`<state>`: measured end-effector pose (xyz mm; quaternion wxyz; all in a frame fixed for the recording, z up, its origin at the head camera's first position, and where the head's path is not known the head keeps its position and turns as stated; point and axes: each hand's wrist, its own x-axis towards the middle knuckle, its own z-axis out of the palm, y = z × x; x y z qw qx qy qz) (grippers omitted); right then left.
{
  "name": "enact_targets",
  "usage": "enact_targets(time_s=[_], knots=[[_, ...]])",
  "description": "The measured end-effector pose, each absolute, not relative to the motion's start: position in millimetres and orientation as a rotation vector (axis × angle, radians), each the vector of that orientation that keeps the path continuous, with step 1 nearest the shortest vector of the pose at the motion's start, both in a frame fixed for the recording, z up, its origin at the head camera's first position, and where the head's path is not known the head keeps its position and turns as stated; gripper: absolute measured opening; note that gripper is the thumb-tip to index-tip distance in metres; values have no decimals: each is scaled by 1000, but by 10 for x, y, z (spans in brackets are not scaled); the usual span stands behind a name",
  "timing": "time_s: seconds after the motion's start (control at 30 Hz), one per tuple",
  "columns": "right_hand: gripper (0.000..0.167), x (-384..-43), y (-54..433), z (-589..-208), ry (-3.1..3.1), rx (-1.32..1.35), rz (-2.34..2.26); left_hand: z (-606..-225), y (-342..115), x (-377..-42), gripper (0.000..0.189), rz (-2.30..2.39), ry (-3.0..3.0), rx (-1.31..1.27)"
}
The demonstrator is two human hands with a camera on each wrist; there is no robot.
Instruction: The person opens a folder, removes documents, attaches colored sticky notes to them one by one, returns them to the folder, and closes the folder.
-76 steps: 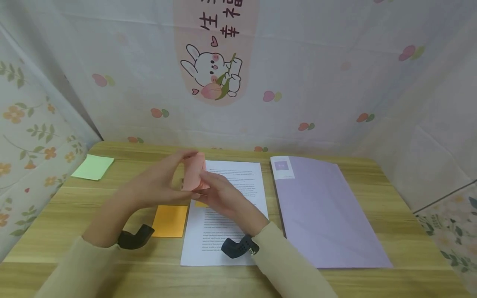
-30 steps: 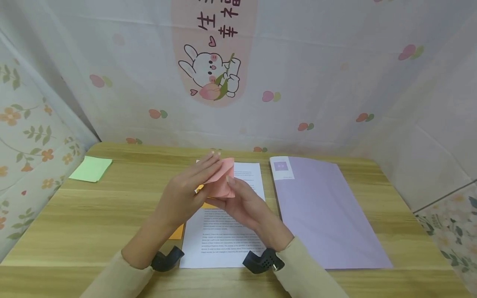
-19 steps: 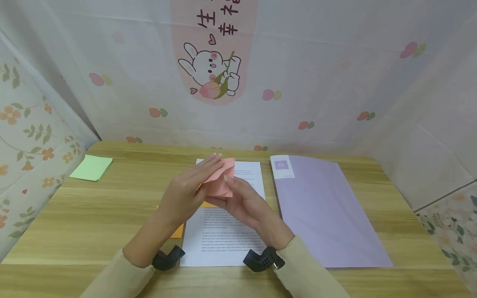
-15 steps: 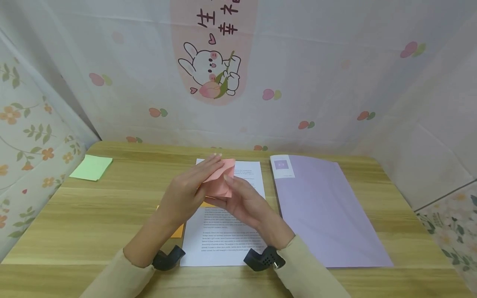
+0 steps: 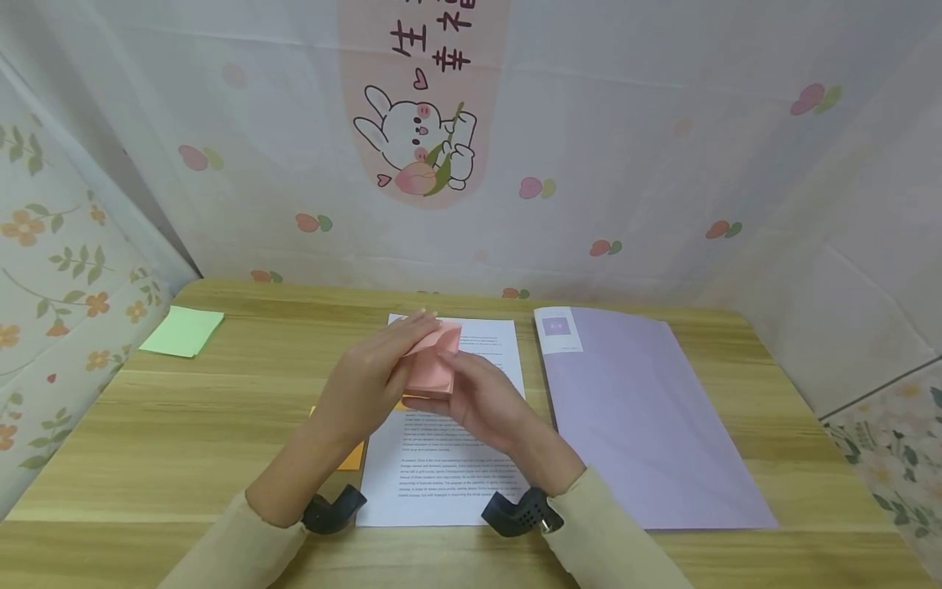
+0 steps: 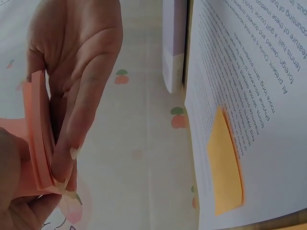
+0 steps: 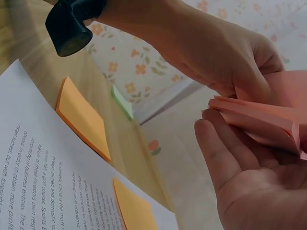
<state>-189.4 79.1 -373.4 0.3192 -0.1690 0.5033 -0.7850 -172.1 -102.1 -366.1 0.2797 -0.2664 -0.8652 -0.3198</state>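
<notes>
Pink sticky-note pad (image 5: pixel 428 375) at frame centre, held up over the printed page (image 5: pixel 441 487). Right hand (image 5: pixel 489 401) grips it, thumb on the face, fingers beneath; left hand (image 5: pixel 368 372) pinches the lifted top sheet (image 5: pixel 434 339). Versus 2.5 s earlier: hands and pad shifted rightward in frame; left forearm (image 5: pixel 294 470) now covers most of the orange sticky-note pad (image 5: pixel 352 458), lower left of centre. Green sticky-note pad (image 5: pixel 182 331), left of frame, unmoved on tabletop (image 5: pixel 206 425).

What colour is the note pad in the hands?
The note pad is salmon pink; the right wrist view shows it best.
</notes>
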Motion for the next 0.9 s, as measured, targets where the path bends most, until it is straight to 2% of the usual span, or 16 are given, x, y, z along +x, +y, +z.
enact_targets(time_s=[0.23, 0.9], knots=[[46, -1898, 791, -3733, 1404, -392, -2059, -3639, -1021, -1718, 40, -878, -2335, -680], [46, -1896, 809, -3742, 1503, -366, -1994, -3624, -1072, -1735, 43, -818, -2357, -643]])
